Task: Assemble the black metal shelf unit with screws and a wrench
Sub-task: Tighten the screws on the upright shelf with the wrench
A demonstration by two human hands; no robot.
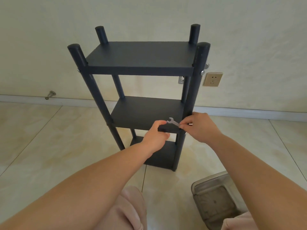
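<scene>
**Tightening the middle-shelf bolt at the front right post**

Standing upright on the tiled floor (pixel 49 155), just ahead of both hands: the black shelf unit (pixel 141 58), all three shelves already on the posts. Right hand (pixel 199 128) pinching the near end of a small flat wrench (pixel 173 122) between fingertips, its open jaw pointing up and left over the middle shelf (pixel 146 112). Left hand (pixel 157 135) curled round the front edge of that shelf, just left of the wrench, steadying it.

Probably the step in hand: snugging the screw at the joint hidden directly beneath the right hand, on the front right post (pixel 197 90). Whether the wrench sits on the screw head — impossible to tell.

To do it well:
- Seat the jaw fully on the head before turning, or risk slipping.
- Keep the left-hand grip firm, holding the shelf level against the post.
- Short swings, reseating each time; little room beside the post.
- Stop at snug; then compare with the silver bolt heads (pixel 203 72) visible at the top shelf, above the right hand.
</scene>
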